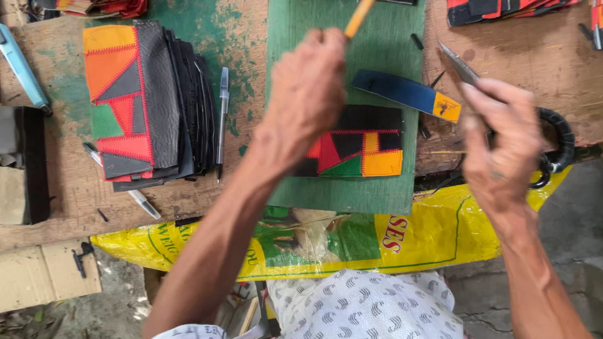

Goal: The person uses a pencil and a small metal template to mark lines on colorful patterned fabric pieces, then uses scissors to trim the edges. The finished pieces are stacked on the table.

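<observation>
Left hand (308,94) is closed in a fist around a slim wooden handle (363,8), which rises up and away toward the far side of the bench (537,65); the tool's head is blurred, kind not discernible. Right hand (504,143) is closed around large shears (459,64) with black wrapped loops, the metal blades pointing up and left. Between and below the hands, a patchwork panel (357,143) of black, red, yellow, orange and green pieces lies flat on a green cutting mat (326,31). Just right of it, a blue strip with a yellow end (407,94) lies across the mat edge. Further left: a stack of stitched panels (146,103), with a pen (221,118) beside it.
</observation>
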